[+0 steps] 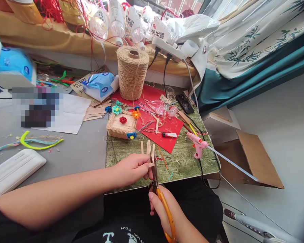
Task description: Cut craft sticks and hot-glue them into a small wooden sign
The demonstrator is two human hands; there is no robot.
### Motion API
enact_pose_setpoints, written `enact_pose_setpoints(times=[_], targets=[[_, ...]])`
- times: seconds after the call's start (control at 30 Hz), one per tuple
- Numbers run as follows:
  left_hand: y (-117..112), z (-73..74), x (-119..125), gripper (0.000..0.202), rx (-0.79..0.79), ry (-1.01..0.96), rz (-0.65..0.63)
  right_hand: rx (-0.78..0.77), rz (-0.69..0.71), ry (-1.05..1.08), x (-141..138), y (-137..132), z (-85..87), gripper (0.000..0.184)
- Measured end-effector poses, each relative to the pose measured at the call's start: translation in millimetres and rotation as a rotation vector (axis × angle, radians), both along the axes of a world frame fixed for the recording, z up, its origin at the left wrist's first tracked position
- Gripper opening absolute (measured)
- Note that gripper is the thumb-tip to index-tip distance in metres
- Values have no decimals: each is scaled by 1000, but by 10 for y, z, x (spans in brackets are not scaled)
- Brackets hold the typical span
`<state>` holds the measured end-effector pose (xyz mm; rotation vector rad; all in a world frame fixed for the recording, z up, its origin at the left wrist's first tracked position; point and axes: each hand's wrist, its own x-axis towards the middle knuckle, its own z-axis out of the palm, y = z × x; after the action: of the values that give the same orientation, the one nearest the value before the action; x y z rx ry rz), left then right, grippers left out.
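The left hand (pixel 133 168) pinches a thin wooden stick (pixel 151 164) near the front edge of the bench (pixel 187 162). Its grip is closed on the stick. The right hand (pixel 164 209) holds the orange scissors (pixel 155 175), its grip closed around the handles. The blades touch the stick. A pink glue gun (pixel 198 145) lies near the right edge. A little woven box (pixel 121 125) with flowers sits further back.
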<state>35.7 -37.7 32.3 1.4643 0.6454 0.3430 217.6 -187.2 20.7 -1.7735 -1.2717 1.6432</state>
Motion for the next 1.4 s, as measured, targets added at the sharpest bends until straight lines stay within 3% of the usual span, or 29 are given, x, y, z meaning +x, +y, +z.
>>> enact_pose_setpoints(times=[0.33,0.83,1.07,1.4], targets=[[-14,-6,22,23,-33,46,12,-67,-109,54,-26,-38,-58,52],[-21,33,26,28,-95,37,15,-57,-88,24,-34,-97,-93,59],[12,87,10,35,18,139,-8,-46,-75,3,-28,-111,-103,56],[17,59,-8,34,60,145,-24,-107,-73,-10,-63,-58,7,51]])
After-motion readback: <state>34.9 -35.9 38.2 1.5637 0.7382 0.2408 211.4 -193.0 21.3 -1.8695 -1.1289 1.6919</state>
